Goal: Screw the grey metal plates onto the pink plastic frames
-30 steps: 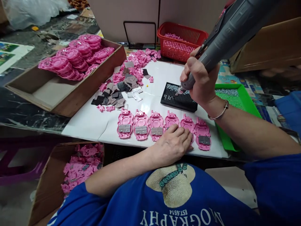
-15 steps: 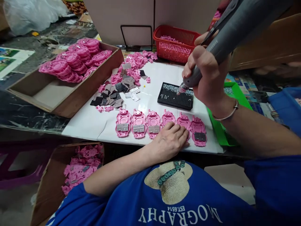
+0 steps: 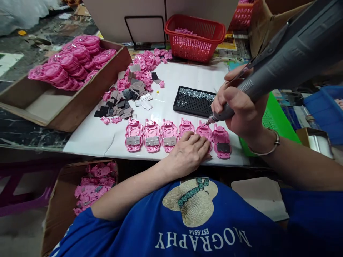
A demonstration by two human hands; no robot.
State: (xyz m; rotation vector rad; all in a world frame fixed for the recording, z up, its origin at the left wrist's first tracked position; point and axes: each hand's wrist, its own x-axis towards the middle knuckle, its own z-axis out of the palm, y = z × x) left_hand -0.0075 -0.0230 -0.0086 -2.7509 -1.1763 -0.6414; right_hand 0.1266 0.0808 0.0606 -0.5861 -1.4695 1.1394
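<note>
My right hand [image 3: 241,103] is wrapped round a grey electric screwdriver [image 3: 284,53], whose tip is at the upper part of the fifth pink casing [image 3: 203,130] from the left. My left hand [image 3: 187,151] lies flat, fingers over the lower parts of the fourth and fifth casings. Pink casings stand in a row on the white board [image 3: 93,137]; the left three [image 3: 134,130] bear grey plates, and the rightmost [image 3: 222,135] has a black plate. Behind the row lies a black perforated tray [image 3: 194,107] with small screws along its back.
A cardboard box [image 3: 64,107] of stacked pink casings stands at left, beside loose plates [image 3: 123,101] and pink parts [image 3: 147,62]. At the back is a red basket [image 3: 195,44]; at right, a green tray [image 3: 281,123] and blue bin [image 3: 324,110].
The right hand has moved the screwdriver from over the screw tray down to the fifth casing. The left hand stays on the casings. The camera view has shifted slightly.
</note>
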